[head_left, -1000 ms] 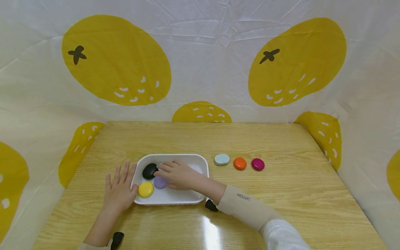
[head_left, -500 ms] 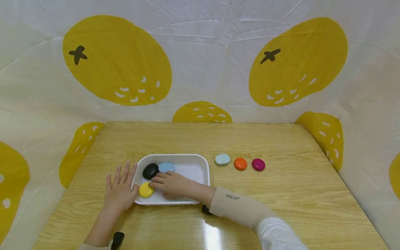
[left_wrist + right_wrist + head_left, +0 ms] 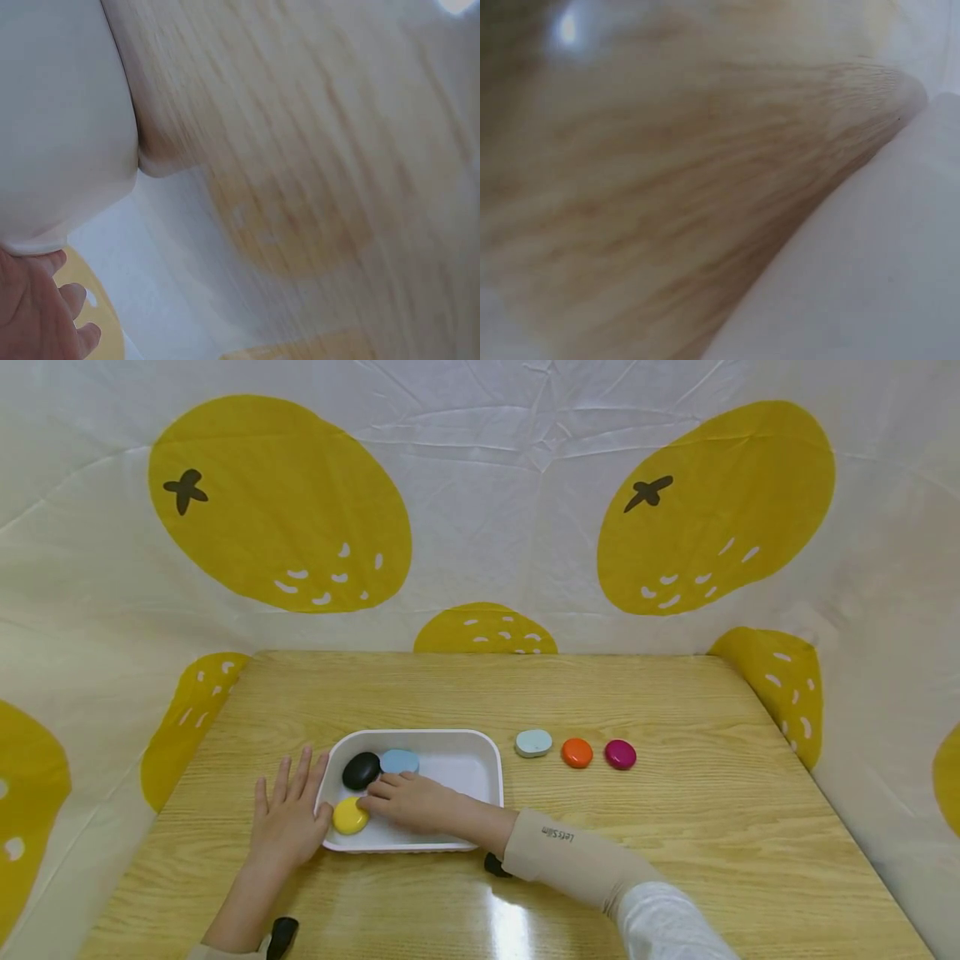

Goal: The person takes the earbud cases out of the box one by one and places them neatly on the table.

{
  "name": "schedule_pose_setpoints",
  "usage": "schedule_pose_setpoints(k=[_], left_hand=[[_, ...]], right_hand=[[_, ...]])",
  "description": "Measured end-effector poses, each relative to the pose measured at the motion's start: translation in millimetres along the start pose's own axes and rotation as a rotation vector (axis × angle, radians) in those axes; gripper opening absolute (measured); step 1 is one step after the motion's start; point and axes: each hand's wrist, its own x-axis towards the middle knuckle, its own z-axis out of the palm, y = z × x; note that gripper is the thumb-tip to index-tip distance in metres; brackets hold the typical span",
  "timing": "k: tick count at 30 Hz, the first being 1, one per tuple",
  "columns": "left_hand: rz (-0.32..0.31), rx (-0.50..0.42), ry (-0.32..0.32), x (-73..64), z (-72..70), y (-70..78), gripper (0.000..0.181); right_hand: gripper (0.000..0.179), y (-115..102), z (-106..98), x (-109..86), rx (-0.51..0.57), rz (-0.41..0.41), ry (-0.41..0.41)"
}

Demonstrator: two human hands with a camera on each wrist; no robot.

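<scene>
In the head view a white rectangular tray (image 3: 465, 739) holds smooth, rounded pebble-like pieces: a black one (image 3: 362, 771), a light blue one (image 3: 399, 762) and a yellow one (image 3: 350, 816). My left hand (image 3: 288, 827) lies at the tray's left end with its fingers spread, the thumb at the rim. In the left wrist view, fingers (image 3: 73, 296) show beside the tray's outer wall (image 3: 67, 112). My right hand (image 3: 412, 802) reaches low into the tray, fingertips right beside the yellow piece. It covers the spot of a lavender piece; I cannot tell whether it grips that piece.
Right of the tray, a pale mint piece (image 3: 533, 743), an orange one (image 3: 577, 753) and a magenta one (image 3: 620, 755) lie in a row on the wooden table (image 3: 637, 852). A white cloth (image 3: 502, 527) with yellow fruit prints hangs around the back and sides.
My right hand has moved from the light blue piece down to the lavender one, now hidden under it. The light blue piece has come into view. My left hand stays in place.
</scene>
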Motion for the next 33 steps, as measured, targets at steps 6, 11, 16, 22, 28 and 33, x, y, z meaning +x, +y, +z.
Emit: schedule_pose_setpoints(k=[6, 11, 16, 22, 28, 33], left_hand=[[-0.003, -0.014, -0.001, 0.2, -1.3, 0.6, 0.062], [-0.003, -0.023, 0.0, -0.2, -2.5, 1.0, 0.062], [-0.008, -0.018, -0.004, 0.1, -2.1, 0.5, 0.062], [-0.008, -0.023, 0.0, 0.2, -2.6, 0.7, 0.062], [-0.012, -0.008, -0.01, 0.7, -2.7, 0.7, 0.062], [-0.013, -0.005, -0.014, 0.6, -2.5, 0.8, 0.063]], right_hand=[[0.03, 0, -1, -0.8, -0.056, 0.023, -0.012], [0.021, 5, -3, -4.4, -0.071, 0.023, 0.024], [0.035, 17, -16, -13.1, -0.005, 0.057, 0.033], [0.042, 41, -37, -35.5, 0.111, 0.134, 0.131], [0.044, 69, -49, -72.8, 0.246, 0.293, 0.236], [0.04, 90, -48, -111.3, 0.275, 0.427, 0.346]])
